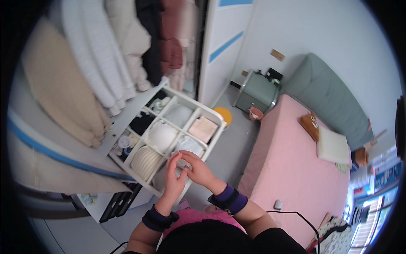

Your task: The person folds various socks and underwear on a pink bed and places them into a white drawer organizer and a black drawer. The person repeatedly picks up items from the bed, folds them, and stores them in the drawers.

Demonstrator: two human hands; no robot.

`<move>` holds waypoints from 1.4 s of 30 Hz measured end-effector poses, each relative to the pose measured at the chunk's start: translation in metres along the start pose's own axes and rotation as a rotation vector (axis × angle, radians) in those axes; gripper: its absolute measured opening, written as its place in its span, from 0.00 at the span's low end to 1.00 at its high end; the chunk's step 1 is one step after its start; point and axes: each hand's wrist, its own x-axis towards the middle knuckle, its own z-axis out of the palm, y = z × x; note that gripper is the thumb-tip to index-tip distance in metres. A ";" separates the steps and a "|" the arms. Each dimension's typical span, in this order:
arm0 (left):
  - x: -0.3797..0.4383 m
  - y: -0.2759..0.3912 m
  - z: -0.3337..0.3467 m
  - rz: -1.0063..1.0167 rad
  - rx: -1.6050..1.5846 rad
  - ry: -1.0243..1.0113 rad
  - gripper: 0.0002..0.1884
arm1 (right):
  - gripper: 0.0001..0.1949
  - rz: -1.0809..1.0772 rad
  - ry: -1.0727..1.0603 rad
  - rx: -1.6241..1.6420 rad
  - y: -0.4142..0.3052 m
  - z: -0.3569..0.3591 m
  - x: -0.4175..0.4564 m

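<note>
Over the near corner of a pulled-out white drawer (152, 187), my left hand (173, 177) and my right hand (199, 170) meet at fingertips and thumbs, making a ring. White fabric (188, 146) lies just beyond and shows through the ring; whether my fingers pinch any of it I cannot tell. Dividers split the drawer into several compartments. Beside my left hand is a cream striped bra (146, 162), with a white bra (161, 135) behind it. A folded pink cloth (203, 129) fills the far right compartment, and black fabric (142, 123) lies to the left.
Coats and sweaters (117, 41) hang over the drawer's left and back. A white sliding door (219, 73) stands behind. To the right are a yellow round object (223, 116), a green nightstand (257, 90), a pink waste bin (255, 113) and a pink-covered bed (285, 165). A black cable (304, 217) runs near my right arm.
</note>
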 end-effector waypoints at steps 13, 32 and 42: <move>-0.027 0.040 0.210 -0.095 0.064 -0.727 0.26 | 0.21 0.469 0.367 0.104 0.085 -0.162 -0.197; -0.147 0.012 0.484 -0.270 0.143 -1.401 0.26 | 0.21 1.100 1.003 -0.022 0.199 -0.214 -0.538; -0.203 -0.047 0.573 -0.354 0.234 -1.568 0.27 | 0.26 1.317 1.196 0.106 0.233 -0.195 -0.619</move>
